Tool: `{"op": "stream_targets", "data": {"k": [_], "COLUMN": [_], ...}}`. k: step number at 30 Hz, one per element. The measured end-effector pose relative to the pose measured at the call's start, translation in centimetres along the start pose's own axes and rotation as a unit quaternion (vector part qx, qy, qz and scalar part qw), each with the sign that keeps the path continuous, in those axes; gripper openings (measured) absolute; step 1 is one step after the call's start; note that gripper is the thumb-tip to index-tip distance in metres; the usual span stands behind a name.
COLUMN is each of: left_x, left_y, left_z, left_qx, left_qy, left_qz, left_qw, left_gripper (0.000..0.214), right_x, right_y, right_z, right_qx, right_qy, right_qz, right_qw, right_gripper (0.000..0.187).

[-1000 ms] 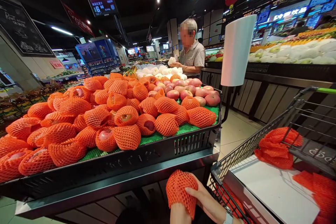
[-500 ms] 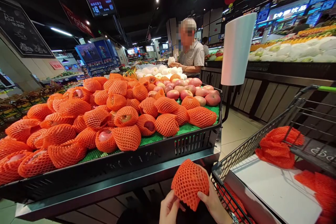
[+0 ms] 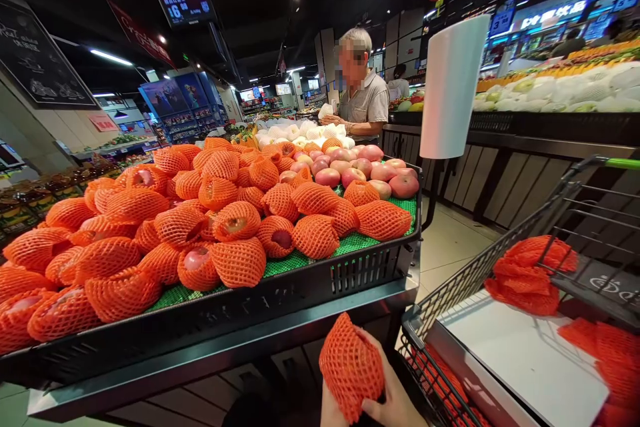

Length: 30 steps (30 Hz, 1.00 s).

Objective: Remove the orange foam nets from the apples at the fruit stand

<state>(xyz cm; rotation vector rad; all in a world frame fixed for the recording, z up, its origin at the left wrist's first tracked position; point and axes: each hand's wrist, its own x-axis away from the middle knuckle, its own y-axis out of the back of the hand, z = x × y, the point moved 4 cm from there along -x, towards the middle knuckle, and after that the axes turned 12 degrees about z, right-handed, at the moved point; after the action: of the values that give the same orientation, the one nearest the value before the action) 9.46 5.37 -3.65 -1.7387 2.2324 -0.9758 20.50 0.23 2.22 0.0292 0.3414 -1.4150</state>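
An orange foam fruit net (image 3: 351,368) is held low in front of me, below the stand's edge. It bulges round, but whatever fruit it wraps is hidden. My right hand (image 3: 393,390) is closed around its right side, thumb across the front. Behind its lower left is my left hand (image 3: 332,408), pressed against the net with its fingertips hidden. On the display just beyond lie many apples in the same orange nets (image 3: 239,259), some showing red skin at the opening. Bare apples (image 3: 404,187) sit at the right back corner.
The black display tray (image 3: 300,293) has a green mat and a metal ledge. At right, a shopping cart (image 3: 415,330) holds a white box (image 3: 525,347) with loose orange nets (image 3: 525,280). A roll on a post (image 3: 453,87) stands at the corner. Another person (image 3: 367,100) stands behind the stand.
The net and both hands have moved slightly lower. My left hand has gone from pinching the net's lower edge to mostly behind it. The net now sits more upright.
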Motion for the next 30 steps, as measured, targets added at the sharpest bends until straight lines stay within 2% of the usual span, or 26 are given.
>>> {"op": "stream_targets", "data": {"k": [2, 3, 6, 8, 10, 11, 13, 15, 16, 18, 20, 22, 25, 26, 28, 30], "left_x": [0.3, 0.4, 0.6, 0.8, 1.2, 1.6, 2.4, 3.2, 3.4, 3.3, 2.8, 2.3, 2.0, 2.1, 2.4, 2.9], "left_y": [0.0, 0.0, -0.3, -0.5, -0.9, -1.1, -1.8, -2.7, -3.0, -3.3, -3.0, -2.3, -0.8, -0.4, 0.4, 0.7], "left_z": [-0.5, -0.9, -2.1, -2.7, -3.0, -3.1, -3.4, -3.4, -3.3, -3.0, -2.7, -2.3, -2.3, -2.5, -3.4, -4.4], "left_qx": [-0.005, -0.002, 0.009, -0.018, -0.073, -0.116, -0.234, -0.356, -0.403, -0.442, -0.435, -0.396, -0.323, -0.314, -0.322, -0.35], "left_qy": [-0.013, -0.025, -0.027, -0.014, -0.028, -0.057, -0.141, -0.213, -0.229, -0.221, -0.191, -0.156, -0.133, -0.143, -0.202, -0.319], "left_qz": [-0.021, -0.024, 0.0, 0.016, 0.025, 0.025, 0.026, 0.032, 0.038, 0.052, 0.063, 0.069, 0.052, 0.042, 0.01, -0.027], "left_qw": [1.0, 0.999, 1.0, 1.0, 0.997, 0.991, 0.962, 0.909, 0.885, 0.868, 0.878, 0.902, 0.936, 0.938, 0.925, 0.88], "left_gripper": [0.057, 0.053, 0.041, 0.046, 0.045, 0.043, 0.052, 0.06, 0.058, 0.055, 0.057, 0.057, 0.037, 0.029, 0.029, 0.033], "right_x": [-0.2, -0.4, -1.0, -1.3, -1.5, -1.6, -1.7, -1.7, -1.7, -1.8, -1.9, -2.0, -2.0, -2.0, -2.1, -2.1], "right_y": [-0.2, 0.0, 1.1, 1.8, 2.2, 2.2, 2.2, 2.3, 2.3, 2.6, 2.9, 3.0, 2.8, 2.6, 2.5, 2.5], "right_z": [0.4, 0.6, 0.8, 0.6, 0.5, 0.6, 1.1, 1.4, 1.3, 1.0, 0.4, -0.2, -0.7, -0.7, -0.7, -0.8], "right_qx": [-0.023, -0.042, -0.105, -0.156, -0.201, -0.213, -0.204, -0.166, -0.152, -0.145, -0.163, -0.193, -0.257, -0.275, -0.299, -0.31], "right_qy": [-0.015, -0.024, -0.042, -0.046, -0.044, -0.042, -0.045, -0.07, -0.089, -0.126, -0.147, -0.16, -0.175, -0.177, -0.18, -0.187], "right_qz": [0.037, 0.044, 0.002, -0.042, -0.054, -0.045, -0.003, 0.043, 0.059, 0.066, 0.043, 0.007, -0.031, -0.038, -0.051, -0.076], "right_qw": [0.999, 0.998, 0.994, 0.986, 0.977, 0.975, 0.978, 0.983, 0.983, 0.979, 0.975, 0.968, 0.95, 0.944, 0.936, 0.929], "right_gripper": [0.11, 0.108, 0.082, 0.065, 0.06, 0.062, 0.071, 0.08, 0.082, 0.077, 0.068, 0.065, 0.066, 0.066, 0.063, 0.063]}}
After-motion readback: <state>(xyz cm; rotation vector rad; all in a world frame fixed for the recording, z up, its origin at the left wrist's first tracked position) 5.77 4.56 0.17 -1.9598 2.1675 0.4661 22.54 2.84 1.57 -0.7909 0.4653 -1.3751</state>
